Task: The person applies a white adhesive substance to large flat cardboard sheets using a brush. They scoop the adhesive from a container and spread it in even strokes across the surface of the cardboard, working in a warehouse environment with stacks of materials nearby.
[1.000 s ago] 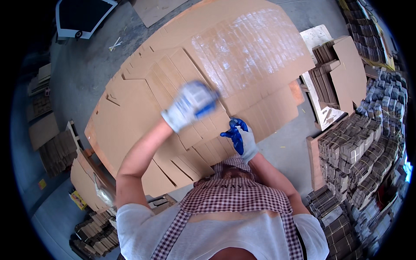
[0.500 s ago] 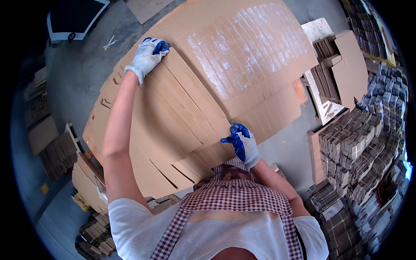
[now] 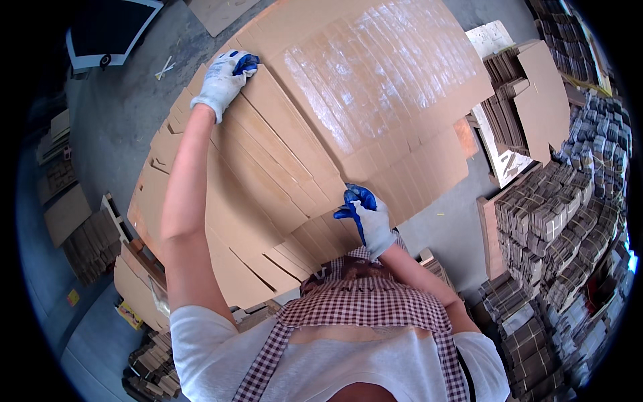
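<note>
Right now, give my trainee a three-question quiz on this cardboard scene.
1. True or false: the left hand rests on the far edge of a flat cardboard sheet.
2. Where is the right hand? A) at the near edge of the sheets B) on the bundled stacks C) on the floor
3. Fill in: both hands wear white gloves with ___ palms.

Key: 1 true; 2 A; 3 blue.

Left hand (image 3: 224,80) outstretched far, gloved; right hand (image 3: 367,218) close, fingers curled.
</note>
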`<state>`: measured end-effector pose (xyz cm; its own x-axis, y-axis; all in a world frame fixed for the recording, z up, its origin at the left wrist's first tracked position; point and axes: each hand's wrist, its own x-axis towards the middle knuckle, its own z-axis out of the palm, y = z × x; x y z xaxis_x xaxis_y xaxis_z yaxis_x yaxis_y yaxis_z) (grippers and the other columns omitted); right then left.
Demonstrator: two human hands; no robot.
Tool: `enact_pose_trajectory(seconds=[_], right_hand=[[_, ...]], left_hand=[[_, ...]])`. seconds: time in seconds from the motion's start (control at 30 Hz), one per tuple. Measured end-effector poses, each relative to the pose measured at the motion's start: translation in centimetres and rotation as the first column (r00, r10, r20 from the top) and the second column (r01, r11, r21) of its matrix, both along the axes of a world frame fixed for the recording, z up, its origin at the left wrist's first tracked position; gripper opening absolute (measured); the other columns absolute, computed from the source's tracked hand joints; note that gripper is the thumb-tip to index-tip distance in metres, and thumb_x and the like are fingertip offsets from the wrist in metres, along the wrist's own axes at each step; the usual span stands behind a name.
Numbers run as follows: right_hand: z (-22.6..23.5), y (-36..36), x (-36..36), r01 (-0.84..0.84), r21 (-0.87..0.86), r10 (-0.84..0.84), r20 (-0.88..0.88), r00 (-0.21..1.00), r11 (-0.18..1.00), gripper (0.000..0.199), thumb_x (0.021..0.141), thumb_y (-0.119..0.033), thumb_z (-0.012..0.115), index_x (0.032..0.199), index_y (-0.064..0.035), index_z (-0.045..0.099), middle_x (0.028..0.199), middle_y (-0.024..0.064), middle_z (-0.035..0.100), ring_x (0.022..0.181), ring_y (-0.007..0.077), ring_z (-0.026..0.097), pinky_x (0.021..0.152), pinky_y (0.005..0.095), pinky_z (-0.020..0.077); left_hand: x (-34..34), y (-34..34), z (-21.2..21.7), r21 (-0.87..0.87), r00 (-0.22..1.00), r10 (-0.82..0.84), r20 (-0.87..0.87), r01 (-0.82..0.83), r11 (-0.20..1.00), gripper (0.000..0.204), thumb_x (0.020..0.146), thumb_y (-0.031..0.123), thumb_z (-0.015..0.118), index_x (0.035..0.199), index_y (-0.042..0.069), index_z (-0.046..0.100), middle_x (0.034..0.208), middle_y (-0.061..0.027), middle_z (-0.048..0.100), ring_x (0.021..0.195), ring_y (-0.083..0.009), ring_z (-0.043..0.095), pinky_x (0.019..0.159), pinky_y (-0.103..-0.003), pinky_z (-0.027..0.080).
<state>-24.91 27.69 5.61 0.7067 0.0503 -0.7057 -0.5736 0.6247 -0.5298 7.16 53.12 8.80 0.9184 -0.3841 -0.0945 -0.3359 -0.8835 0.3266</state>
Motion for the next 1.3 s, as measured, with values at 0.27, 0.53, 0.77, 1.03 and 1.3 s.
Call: enact_pose_trajectory(seconds=[0.27, 0.53, 0.77, 1.03, 1.3], right_hand=[[2.5, 0.4, 0.7, -0.066, -0.345, 0.089, 0.053, 0.995, 0.936, 0.042, 0.089, 0.005, 0.055, 0.129, -0.0054, 0.060, 0.099, 0.0060, 0.066, 0.078, 0.0097, 0.061, 0.070, 0.0229, 0.0523], [0.9, -0.8, 0.8, -0.254, -0.733, 0.401, 0.027, 0.916, 0.630, 0.051, 0.084, 0.004, 0.060, 0.132, -0.0128, 0.060, 0.096, 0.0104, 0.067, 0.077, 0.0128, 0.063, 0.072, 0.0267, 0.0515], [0.4, -0.7, 0.7, -0.223, -0.715, 0.362, 0.045, 0.931, 0.663, 0.051, 0.084, 0.003, 0.061, 0.132, -0.0130, 0.060, 0.093, 0.0125, 0.066, 0.076, 0.0141, 0.064, 0.072, 0.0265, 0.0512], [0.1, -1.0, 0.9, -0.184, -0.823, 0.439, 0.087, 0.894, 0.538, 0.049, 0.083, -0.001, 0.065, 0.130, -0.0131, 0.061, 0.099, 0.0157, 0.068, 0.083, 0.0223, 0.069, 0.075, 0.0308, 0.0532], [-0.1, -0.6, 1.4, -0.110, -0.855, 0.422, 0.135, 0.896, 0.507, 0.037, 0.087, -0.007, 0.069, 0.123, -0.0058, 0.061, 0.105, 0.0144, 0.069, 0.095, 0.0246, 0.070, 0.080, 0.0313, 0.0533]], left_hand=[[0.5, 0.0, -1.4, 0.007, 0.995, -0.065, 0.081, 0.065, 0.998, 0.022, 0.088, 0.020, 0.064, 0.108, 0.013, 0.067, 0.105, -0.0096, 0.063, 0.105, -0.0317, 0.057, 0.093, -0.041, 0.045], [1.2, -0.4, -2.3, 0.066, 0.990, -0.092, 0.106, 0.085, 0.994, 0.025, 0.088, 0.019, 0.063, 0.112, 0.013, 0.067, 0.105, -0.0102, 0.063, 0.104, -0.0325, 0.056, 0.093, -0.042, 0.044], [1.2, -0.6, -3.5, 0.018, 0.969, -0.106, 0.223, 0.105, 0.994, 0.026, 0.089, 0.026, 0.064, 0.114, 0.018, 0.066, 0.103, -0.0089, 0.062, 0.103, -0.0310, 0.057, 0.092, -0.042, 0.045], [1.2, -1.1, -3.5, 0.022, 0.970, -0.123, 0.210, 0.121, 0.992, 0.026, 0.090, 0.027, 0.063, 0.115, 0.019, 0.067, 0.105, -0.0079, 0.062, 0.105, -0.0290, 0.057, 0.093, -0.041, 0.046], [0.9, -2.4, -3.5, 0.156, 0.967, -0.135, 0.217, 0.102, 0.982, 0.029, 0.090, 0.027, 0.063, 0.117, 0.020, 0.063, 0.109, -0.0060, 0.061, 0.108, -0.0274, 0.057, 0.093, -0.042, 0.046]])
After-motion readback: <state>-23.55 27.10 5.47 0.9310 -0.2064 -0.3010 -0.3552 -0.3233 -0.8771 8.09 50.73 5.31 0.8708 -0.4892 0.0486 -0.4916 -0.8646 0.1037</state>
